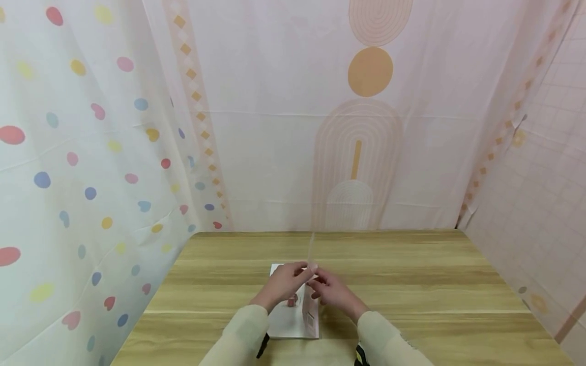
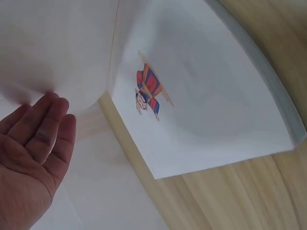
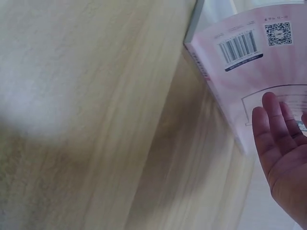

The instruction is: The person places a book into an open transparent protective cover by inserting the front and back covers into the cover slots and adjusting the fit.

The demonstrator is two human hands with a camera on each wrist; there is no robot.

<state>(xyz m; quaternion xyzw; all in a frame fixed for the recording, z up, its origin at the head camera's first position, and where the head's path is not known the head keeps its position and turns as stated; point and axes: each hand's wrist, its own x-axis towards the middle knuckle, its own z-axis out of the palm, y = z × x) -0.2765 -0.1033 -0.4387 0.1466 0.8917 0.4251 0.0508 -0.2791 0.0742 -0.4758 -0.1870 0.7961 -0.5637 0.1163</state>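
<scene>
A book [image 1: 288,325] lies on the table, its pink back cover [image 3: 235,81] raised nearly upright. A white page [image 2: 206,96] inside bears a small coloured drawing of a figure [image 2: 149,88]. My left hand [image 1: 286,282] is on the inner side of the raised cover, its fingertips [image 2: 60,103] touching the white surface. On the outer side, my right hand [image 1: 338,295] has its fingers [image 3: 271,108] extended beside the printed pink face, near a barcode [image 3: 240,48] and a QR code [image 3: 278,34]. The left thumb is hidden in the left wrist view.
The wooden table [image 1: 435,284] extends around the book on all sides. Patterned curtains hang behind it [image 1: 265,168], on the left with coloured dots [image 1: 91,152] and on the right [image 1: 545,203].
</scene>
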